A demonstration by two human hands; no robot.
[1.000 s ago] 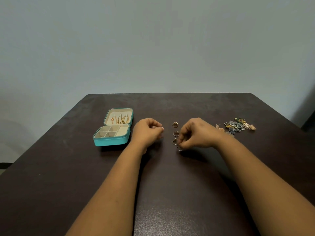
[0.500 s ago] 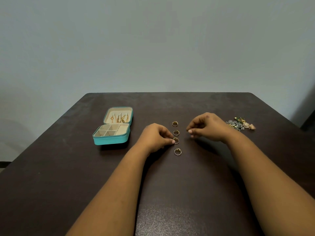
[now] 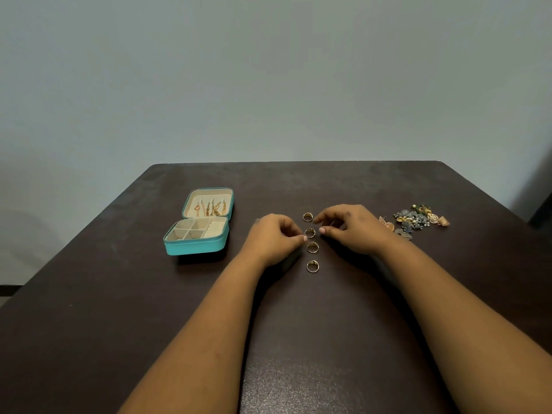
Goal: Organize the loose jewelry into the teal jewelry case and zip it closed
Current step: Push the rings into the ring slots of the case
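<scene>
Four rings (image 3: pixel 310 233) lie in a row on the surface (image 3: pixel 89 294); left hand (image 3: pixel 273 239) and right hand (image 3: pixel 351 227) flank the second, fingers curled narrow, holding nothing; case (image 3: pixel 195 248) open left; loose jewelry (image 3: pixel 413 219) right.

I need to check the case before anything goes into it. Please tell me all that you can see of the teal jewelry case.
The teal jewelry case lies open on the dark table, left of the left hand, which does not touch it. It is small and squarish with rounded corners, teal outside with a cream lining. The lid leans back and holds several gold pieces. The base has small square compartments on the left and a ridged section on the right; all look empty.
</scene>
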